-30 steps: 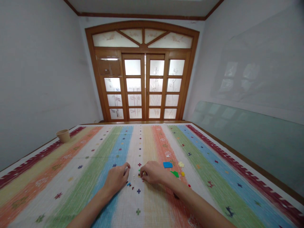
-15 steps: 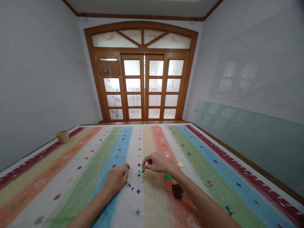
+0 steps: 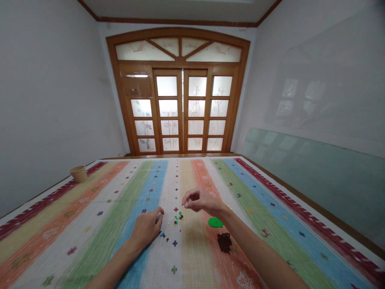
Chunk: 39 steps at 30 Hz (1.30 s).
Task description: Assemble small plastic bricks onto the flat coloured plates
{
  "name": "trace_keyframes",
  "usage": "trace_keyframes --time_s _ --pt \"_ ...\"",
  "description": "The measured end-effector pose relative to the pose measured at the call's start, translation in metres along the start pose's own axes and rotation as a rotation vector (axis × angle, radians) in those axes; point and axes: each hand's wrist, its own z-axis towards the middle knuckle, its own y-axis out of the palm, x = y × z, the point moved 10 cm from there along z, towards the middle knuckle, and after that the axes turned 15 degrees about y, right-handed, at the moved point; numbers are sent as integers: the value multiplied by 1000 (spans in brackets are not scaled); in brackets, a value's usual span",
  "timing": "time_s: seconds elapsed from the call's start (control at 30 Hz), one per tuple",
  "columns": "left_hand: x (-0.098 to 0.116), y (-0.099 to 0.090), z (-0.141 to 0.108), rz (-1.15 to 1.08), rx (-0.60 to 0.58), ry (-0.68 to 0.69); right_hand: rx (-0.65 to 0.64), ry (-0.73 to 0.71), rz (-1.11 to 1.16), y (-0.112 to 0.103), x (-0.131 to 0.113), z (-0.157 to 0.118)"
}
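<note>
1. Cloth (image 3: 192, 180): striped, covers the table beneath everything else.
2. Right hand (image 3: 200, 200): raised above the cloth, thumb and forefinger drawn together near their tips; whether they grip a bit, I cannot tell.
3. Left hand (image 3: 147, 224): low, fingers curled, something pale by the thumb; whether it is gripped, I cannot tell.
4. Cup (image 3: 78, 174): upright, well apart on the far left.
5. Brown pile (image 3: 224, 243): beside the right forearm; loose-looking, so probably easy to scatter.
6. Green pile (image 3: 215, 222): just beyond the brown one, probably likewise.
7. Bits (image 3: 176, 217): green, blue, red, yellow, mostly between the hands. Likely very light, stiff, a little slippery, hardly fragile; best pinched by opposite sides with fingertips, pressing gently lest they skip away.
</note>
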Motion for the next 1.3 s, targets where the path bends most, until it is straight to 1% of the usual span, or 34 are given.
trace_keyframes --time_s 0.17,0.3,0.53,0.67,0.9,1.07,1.3 --pt "0 0 0 -3 3 0 -17 -5 91 -3 1 1" --pt "-2 1 0 1 -1 -12 -41 -36 164 -4 -4 -1" --pt "-4 4 0 -13 8 -8 -181 -98 354 7 -15 -9" --pt "-4 4 0 -11 11 -10 -222 -131 443 13 -21 -14" --pt "-2 3 0 -2 10 -2 -272 -191 495 24 -35 -23" --pt "-2 2 0 3 23 4 -295 -206 513 29 -39 -27" --pt "-3 3 0 -14 17 -6 -295 -220 528 28 -41 -29"
